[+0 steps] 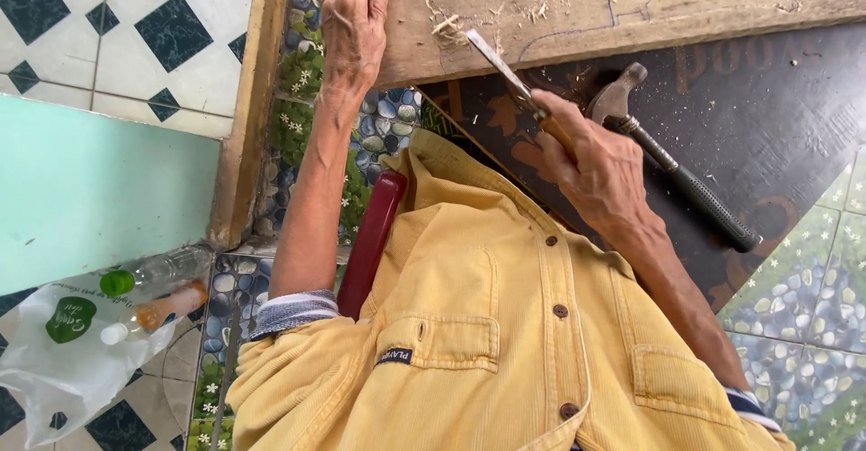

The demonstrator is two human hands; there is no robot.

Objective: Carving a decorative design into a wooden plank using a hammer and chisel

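The right hand [600,167] grips a chisel [510,81] against the plank [631,4]; the left hand [354,18] clasps the plank's end. A hammer [672,167] lies beside the plank, and a plastic bag [72,352] holding bottles [153,289] lies well apart.

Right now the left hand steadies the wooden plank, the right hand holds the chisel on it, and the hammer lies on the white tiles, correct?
Not quite. In the head view the hammer lies on the dark board, not on white tiles. The left hand does steady the plank, and the right hand holds the chisel.

Even, bright daylight, no hard glare; soft shadows sit just under the hammer [672,158] and along the plank [631,9]. Focus sharp throughout, slight stretching toward the left and right edges.
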